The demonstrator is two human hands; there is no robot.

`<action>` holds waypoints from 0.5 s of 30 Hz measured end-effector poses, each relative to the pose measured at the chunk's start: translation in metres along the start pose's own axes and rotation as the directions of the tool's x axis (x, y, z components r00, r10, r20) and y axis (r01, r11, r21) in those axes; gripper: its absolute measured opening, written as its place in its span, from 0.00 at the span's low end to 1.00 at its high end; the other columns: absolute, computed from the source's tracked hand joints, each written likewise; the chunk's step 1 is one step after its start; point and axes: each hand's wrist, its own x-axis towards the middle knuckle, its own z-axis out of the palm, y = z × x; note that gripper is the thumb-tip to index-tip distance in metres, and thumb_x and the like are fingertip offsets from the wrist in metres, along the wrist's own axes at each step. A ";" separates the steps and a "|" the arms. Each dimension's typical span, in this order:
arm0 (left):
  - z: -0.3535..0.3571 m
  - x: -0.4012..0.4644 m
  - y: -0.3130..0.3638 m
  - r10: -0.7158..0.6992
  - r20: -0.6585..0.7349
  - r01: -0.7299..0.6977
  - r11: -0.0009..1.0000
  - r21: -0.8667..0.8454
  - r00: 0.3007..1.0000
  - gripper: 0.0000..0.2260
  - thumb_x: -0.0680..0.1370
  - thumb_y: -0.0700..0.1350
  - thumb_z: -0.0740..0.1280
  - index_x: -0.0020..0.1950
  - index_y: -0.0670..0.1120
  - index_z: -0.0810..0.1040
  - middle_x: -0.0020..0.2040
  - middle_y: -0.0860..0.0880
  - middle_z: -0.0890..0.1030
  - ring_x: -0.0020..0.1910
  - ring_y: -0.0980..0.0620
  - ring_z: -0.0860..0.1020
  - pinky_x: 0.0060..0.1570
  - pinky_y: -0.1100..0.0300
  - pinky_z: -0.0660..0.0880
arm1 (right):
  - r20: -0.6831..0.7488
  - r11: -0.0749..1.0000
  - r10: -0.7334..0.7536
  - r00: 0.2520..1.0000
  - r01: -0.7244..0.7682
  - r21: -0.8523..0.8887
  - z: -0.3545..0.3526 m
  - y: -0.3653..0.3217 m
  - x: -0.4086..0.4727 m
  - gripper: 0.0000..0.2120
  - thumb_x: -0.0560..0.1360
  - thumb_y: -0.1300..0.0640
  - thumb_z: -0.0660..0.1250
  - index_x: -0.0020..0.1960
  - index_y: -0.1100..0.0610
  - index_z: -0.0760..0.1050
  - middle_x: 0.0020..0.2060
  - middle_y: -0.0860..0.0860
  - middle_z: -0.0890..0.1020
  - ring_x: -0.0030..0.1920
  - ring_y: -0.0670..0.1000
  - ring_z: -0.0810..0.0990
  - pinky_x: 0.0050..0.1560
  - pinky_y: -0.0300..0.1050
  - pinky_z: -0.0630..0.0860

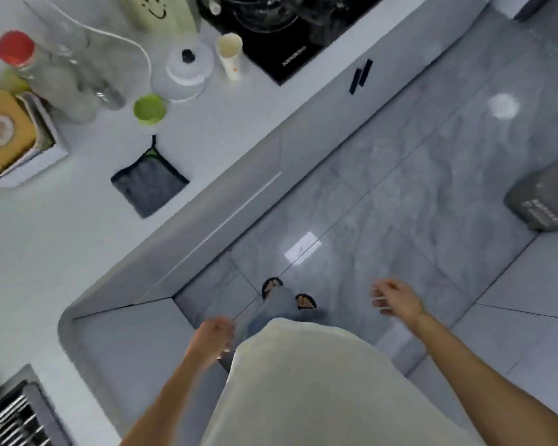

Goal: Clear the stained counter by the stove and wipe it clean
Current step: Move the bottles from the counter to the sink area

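A person stands on the grey tiled floor (400,175) facing a white L-shaped surface (87,252), both arms hanging low in front of the body. The left hand (211,339) hangs beside the pale shirt, fingers loosely curled and holding nothing. The right hand (397,299) hangs out over the floor, fingers relaxed and slightly bent, also holding nothing (motion blur smears the fingertips).

Taking the black stove (271,49) as the landmark: a pale paper cup (229,54) stands just beside its left edge, with a white lidded pot (189,67) next to the cup. Further left and nearer the person sits a small green cup (149,108). A folded dark grey cloth (149,185) lies flat on the surface well apart from the stove, close to the front edge. Far left of the stove stand a clear bottle with a red cap (15,48) and a white box holding a yellow packet (4,136).
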 end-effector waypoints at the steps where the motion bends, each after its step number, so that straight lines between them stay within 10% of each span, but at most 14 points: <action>1: -0.002 0.005 0.009 -0.017 -0.013 0.017 0.999 0.037 1.000 0.11 0.85 0.41 0.63 0.43 0.44 0.79 0.32 0.49 0.80 0.25 0.54 0.77 0.24 0.66 0.70 | -0.022 0.999 -0.020 1.000 0.021 0.035 -0.005 -0.013 0.006 0.08 0.84 0.56 0.64 0.49 0.55 0.79 0.43 0.54 0.83 0.38 0.53 0.82 0.38 0.44 0.76; 10: -0.039 0.069 0.150 -0.054 0.052 0.040 0.970 0.240 0.997 0.14 0.82 0.34 0.61 0.37 0.44 0.74 0.23 0.52 0.71 0.18 0.55 0.67 0.21 0.65 0.63 | -0.117 0.985 -0.019 0.993 0.039 0.170 -0.051 -0.084 0.044 0.09 0.85 0.57 0.63 0.58 0.59 0.80 0.48 0.57 0.85 0.45 0.58 0.84 0.46 0.49 0.79; 15: -0.046 0.105 0.283 0.075 0.122 -0.101 0.970 0.220 0.990 0.11 0.81 0.35 0.61 0.39 0.43 0.75 0.35 0.43 0.75 0.28 0.50 0.69 0.28 0.64 0.63 | -0.158 0.962 0.166 0.973 -0.125 0.241 -0.062 -0.071 0.051 0.10 0.85 0.56 0.64 0.58 0.60 0.80 0.48 0.59 0.85 0.44 0.58 0.84 0.45 0.49 0.80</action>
